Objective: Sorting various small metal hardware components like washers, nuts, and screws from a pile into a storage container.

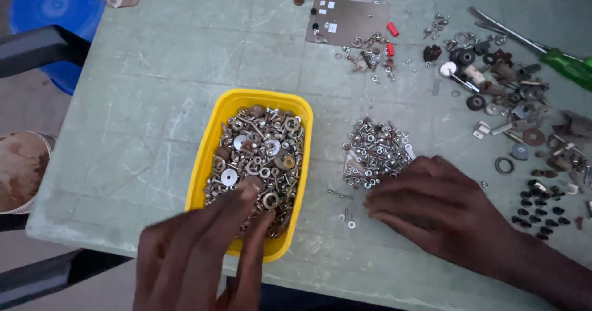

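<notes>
A yellow rectangular tub point(209, 147) full of mixed nuts, washers and screws sits on the pale green table point(154, 76). My left hand point(197, 249) reaches into the tub's near end, fingertips on the hardware; whether it pinches a piece is hidden. My right hand point(438, 209) rests palm down, fingers spread, on the table just below a loose pile of small silver nuts and screws point(373, 153). A single screw point(339, 194) and a few washers lie between the tub and this hand.
A grey metal plate point(348, 20) with red parts lies at the back. Scattered dark washers, rubber rings and brackets point(518, 107) cover the right side, with a green-handled screwdriver point(555, 58). A blue bucket point(55, 15) and a brown-stained pail point(21, 169) stand left of the table.
</notes>
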